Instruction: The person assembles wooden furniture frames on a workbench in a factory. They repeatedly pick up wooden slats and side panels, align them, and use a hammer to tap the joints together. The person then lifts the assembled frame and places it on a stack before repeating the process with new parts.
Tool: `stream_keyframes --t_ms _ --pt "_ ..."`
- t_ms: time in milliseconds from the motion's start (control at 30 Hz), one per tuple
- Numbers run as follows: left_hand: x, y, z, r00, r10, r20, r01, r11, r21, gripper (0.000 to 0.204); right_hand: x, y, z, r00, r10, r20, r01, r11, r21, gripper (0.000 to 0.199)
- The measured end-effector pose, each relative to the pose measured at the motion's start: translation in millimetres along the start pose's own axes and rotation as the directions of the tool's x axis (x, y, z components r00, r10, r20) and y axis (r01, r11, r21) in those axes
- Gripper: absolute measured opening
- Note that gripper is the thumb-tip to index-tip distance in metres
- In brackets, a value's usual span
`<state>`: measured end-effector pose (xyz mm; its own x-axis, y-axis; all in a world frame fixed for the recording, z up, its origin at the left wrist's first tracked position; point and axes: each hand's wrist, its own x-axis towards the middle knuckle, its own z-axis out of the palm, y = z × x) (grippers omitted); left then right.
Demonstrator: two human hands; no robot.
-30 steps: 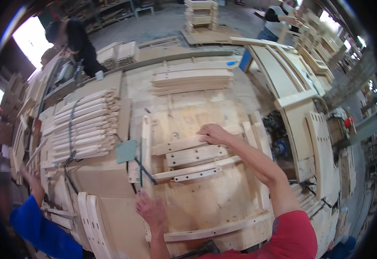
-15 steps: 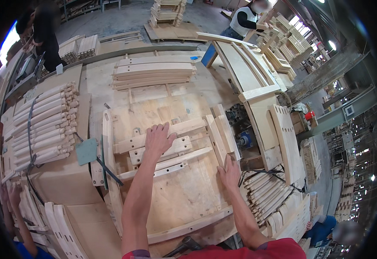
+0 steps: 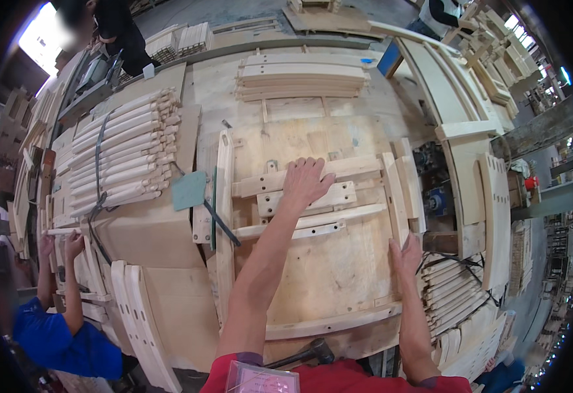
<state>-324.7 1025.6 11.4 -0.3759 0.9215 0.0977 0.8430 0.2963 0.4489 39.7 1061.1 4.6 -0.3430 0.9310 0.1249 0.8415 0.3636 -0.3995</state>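
Pale and smooth, a drilled wooden rail (image 3: 355, 168) lies midway across the plywood bench (image 3: 329, 268), its middle hidden from me under the left hand (image 3: 306, 183), fingers loosely spread over it. The right hand (image 3: 405, 255) meets a pale wooden post (image 3: 394, 190) toward the right edge; I cannot tell its grip. A black mallet (image 3: 323, 351) crowds the near edge.

The left fingers (image 3: 307, 169) hide part of one wooden rail (image 3: 357, 166)

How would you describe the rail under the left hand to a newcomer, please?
On the plywood worktop, find the open wooden frame. Between its sides, the rail lies crosswise under the left hand. Unlike the shorter board beside it, it is the farthest crosspiece.
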Motion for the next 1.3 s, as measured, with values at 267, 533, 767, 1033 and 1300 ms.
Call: stream_keyframes --t_ms 267,533,767,1033,1300 --pt "1 1 0 1.000 -0.004 -0.014 0.004 1.000 0.019 0.047 0 -8 4 0.999 -0.023 -0.022 0.025 0.992 0.122 0.050" --pt "8 4 7 0.999 0.030 -0.010 -0.030 0.998 0.056 0.044 0 -4 9 0.998 -0.029 -0.060 0.031 0.999 0.028 0.050" --pt "-18 -34 4 0.983 0.101 -0.156 -0.107 0.994 -0.032 0.057 4 -14 15 0.996 -0.094 0.010 0.094 0.996 0.010 0.063" --pt "-244 -47 -103 0.816 -0.498 -0.293 0.501 0.862 -0.070 0.037 14 -8 -5 0.999 -0.032 0.025 0.033 0.999 -0.036 0.049" --pt "-355 -53 -54 0.725 -0.687 -0.042 0.686 0.726 -0.033 0.067 29 -8 -17 0.981 -0.051 0.190 0.046 0.999 0.027 0.052"
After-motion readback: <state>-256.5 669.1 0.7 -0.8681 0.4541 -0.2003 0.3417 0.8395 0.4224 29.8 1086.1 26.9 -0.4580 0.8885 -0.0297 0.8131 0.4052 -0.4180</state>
